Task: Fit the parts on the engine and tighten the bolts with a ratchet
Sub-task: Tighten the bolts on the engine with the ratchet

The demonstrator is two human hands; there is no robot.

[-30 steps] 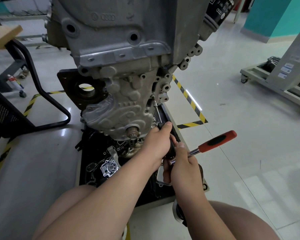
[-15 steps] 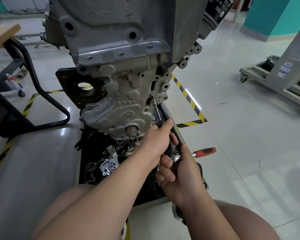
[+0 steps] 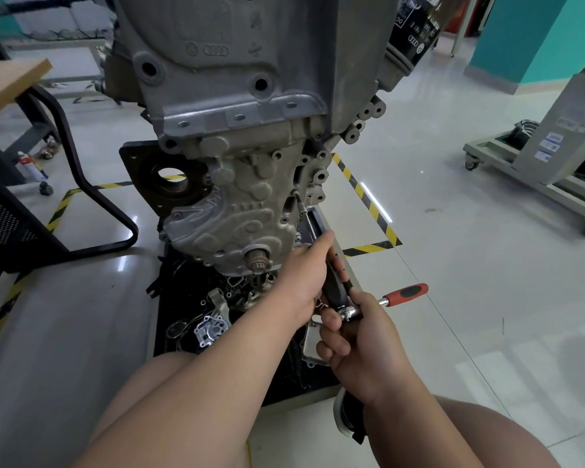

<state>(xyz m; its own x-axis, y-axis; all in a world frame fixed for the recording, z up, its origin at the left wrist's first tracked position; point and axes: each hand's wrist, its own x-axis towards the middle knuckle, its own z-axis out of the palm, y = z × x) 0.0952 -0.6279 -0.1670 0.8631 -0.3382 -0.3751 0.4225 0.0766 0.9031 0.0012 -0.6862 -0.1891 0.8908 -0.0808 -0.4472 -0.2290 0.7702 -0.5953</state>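
While the engine [image 3: 237, 197] stands over a black tray [image 3: 284, 386] of loose parts, left hand [image 3: 304, 278]: fingers curled round the black extension handle [image 3: 333, 285], shaft tip at the engine cover's right edge. Right hand [image 3: 362, 339]: fingers gripping the ratchet [image 3: 404, 293] head, red grip pointing right.

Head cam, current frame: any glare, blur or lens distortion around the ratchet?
Head view: glare limited to bright streaks on the glossy floor, none on the ratchet in the right hand or the black driver handle in the left hand; both sharp; light soft, shadows faint; wide-angle bending toward the frame edges.
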